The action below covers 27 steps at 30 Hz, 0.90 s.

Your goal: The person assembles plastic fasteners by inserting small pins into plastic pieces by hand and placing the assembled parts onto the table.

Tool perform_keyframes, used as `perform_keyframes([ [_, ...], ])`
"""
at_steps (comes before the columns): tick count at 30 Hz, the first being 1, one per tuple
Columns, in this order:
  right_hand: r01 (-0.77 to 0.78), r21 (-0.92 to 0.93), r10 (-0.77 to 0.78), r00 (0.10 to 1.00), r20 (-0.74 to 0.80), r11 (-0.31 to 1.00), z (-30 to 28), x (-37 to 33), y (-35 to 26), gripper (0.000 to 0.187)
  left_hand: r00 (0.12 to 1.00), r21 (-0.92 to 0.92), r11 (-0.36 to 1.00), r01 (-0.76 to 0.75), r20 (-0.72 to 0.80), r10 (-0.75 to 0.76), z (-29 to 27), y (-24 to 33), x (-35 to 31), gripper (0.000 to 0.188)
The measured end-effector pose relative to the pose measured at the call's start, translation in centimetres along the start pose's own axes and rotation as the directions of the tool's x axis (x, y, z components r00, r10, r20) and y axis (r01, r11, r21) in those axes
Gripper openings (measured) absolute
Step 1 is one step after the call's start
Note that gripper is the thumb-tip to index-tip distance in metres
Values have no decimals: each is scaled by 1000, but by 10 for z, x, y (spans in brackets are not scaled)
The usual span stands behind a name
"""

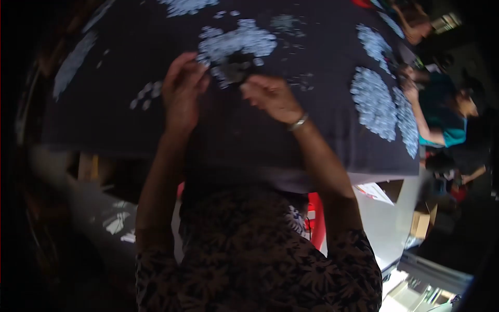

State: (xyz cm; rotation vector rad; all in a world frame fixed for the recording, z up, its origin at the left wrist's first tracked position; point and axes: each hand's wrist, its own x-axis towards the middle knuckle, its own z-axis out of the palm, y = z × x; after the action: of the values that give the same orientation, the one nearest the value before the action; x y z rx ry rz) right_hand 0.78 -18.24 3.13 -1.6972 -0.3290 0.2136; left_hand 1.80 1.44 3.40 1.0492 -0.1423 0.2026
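Before me on the dark cloth lies a heap of small pale bluish-white pieces point(236, 41), too blurred to name by kind. At the heap's left edge is my left hand point(182, 91), its fingers loosely curved and apart, with nothing visible in them. My right hand point(273, 96), a band on its wrist, is at the heap's near right side. Its thumb and fingers are pressed together, and whatever they pinch is too small or blurred to make out. Between the two hands a dark, blurred patch point(235, 68) covers the near part of the heap.
The dark cloth point(125, 125) covers the table. Larger heaps of pale pieces point(373, 104) lie at the right, another pile point(75, 65) at the far left. A few loose pieces point(146, 95) are left of my hand. A person in teal point(442, 117) works at the right edge.
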Motion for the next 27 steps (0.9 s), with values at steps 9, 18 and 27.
perform_keyframes([
  [9, 229, -117, -230, 973, 7, 966, 10, 12, 9, 12, 930, -3, 972, -235, -291, 224, -38, 31, 16, 22],
  [18, 286, -409, -249, 958, 144, 867, 40, 49, -30, 6, 927, 34, 978, -206, -312, 207, -46, 24, 18, 20],
  [27, 469, -601, -371, 883, 289, 647, 68, 91, 1, 17, 941, 46, 988, -146, -301, 153, -34, 14, 12, 23],
])
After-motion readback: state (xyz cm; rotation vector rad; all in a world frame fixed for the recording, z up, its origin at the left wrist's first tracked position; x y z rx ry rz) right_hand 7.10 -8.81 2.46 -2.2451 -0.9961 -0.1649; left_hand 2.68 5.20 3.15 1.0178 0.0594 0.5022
